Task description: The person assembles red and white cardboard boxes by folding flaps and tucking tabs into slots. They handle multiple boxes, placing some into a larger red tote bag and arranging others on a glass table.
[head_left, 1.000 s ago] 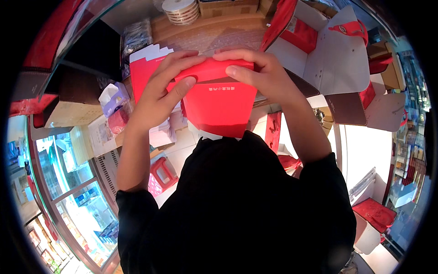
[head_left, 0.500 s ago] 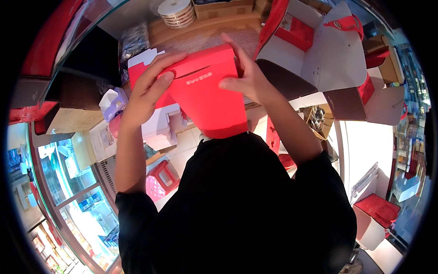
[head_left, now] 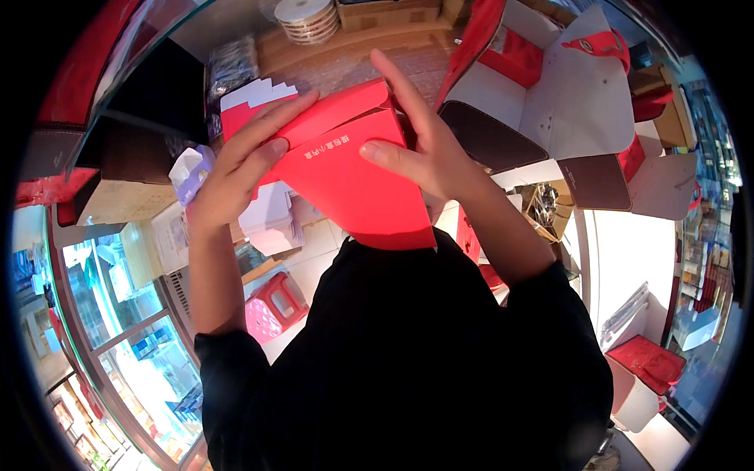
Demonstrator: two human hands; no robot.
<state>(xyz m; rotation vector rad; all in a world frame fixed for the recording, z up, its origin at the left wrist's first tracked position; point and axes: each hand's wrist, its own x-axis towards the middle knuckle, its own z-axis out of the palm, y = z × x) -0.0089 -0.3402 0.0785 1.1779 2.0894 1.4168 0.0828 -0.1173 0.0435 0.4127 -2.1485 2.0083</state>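
Note:
A red cardboard box (head_left: 345,184) with small pale print is held in front of my chest, tilted so that its lower end points down to the right. Along its far edge the top flap is bent over, with a thin gap beneath it. My left hand (head_left: 236,169) grips the left end, fingers over the flap and thumb on the front face. At the right end my right hand (head_left: 424,153) holds the box, its thumb on the front and its forefinger stretched up past the corner. The other right fingers are hidden behind the box.
Red-and-white card pieces (head_left: 255,98) lie beyond my left hand, near a purple tissue pack (head_left: 191,177). A white stack (head_left: 271,216) sits below them. Ribbon spools (head_left: 306,20) stand on the wooden table (head_left: 361,51). Open white-lined boxes (head_left: 577,102) crowd the right. A red stool (head_left: 276,304) is on the floor.
The red box has turned slightly, its lower end swinging right and its upper part shifting left. Both hands have moved a little left with it, and the gap under the flap looks wider at the right.

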